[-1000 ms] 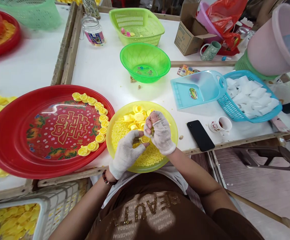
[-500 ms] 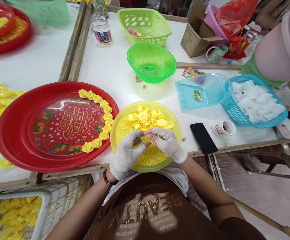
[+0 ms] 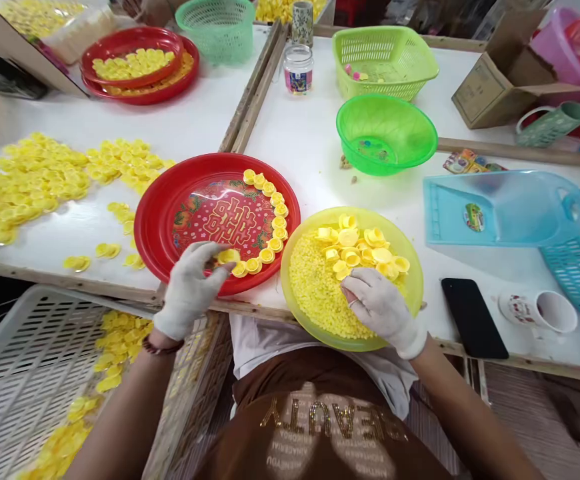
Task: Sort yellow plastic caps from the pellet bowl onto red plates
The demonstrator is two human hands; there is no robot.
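Note:
My left hand (image 3: 190, 287), in a white glove, pinches a small round yellow plastic piece (image 3: 228, 256) over the near rim of the red tray (image 3: 156, 207). A curved row of similar yellow pieces (image 3: 277, 223) lines the tray's right side. My right hand (image 3: 383, 305), also gloved, is over the yellow bowl (image 3: 413, 293). Its fingers are curled together beside the heap of yellow cup-shaped pieces (image 3: 365, 247); whether they hold anything is hidden. Small yellow pellets (image 3: 320, 287) fill the bowl below the heap.
Loose yellow pieces (image 3: 35, 183) lie left of the tray, above a white crate (image 3: 35, 347). Beyond the bowl are a green bowl (image 3: 387, 133) and green basket (image 3: 385, 60). A blue scoop (image 3: 505, 207), phone (image 3: 474, 317) and mug (image 3: 540, 310) are at right.
My hands have parted: the left moved from the bowl to the red tray with a yellow piece, the right stayed over the bowl. The view has turned left.

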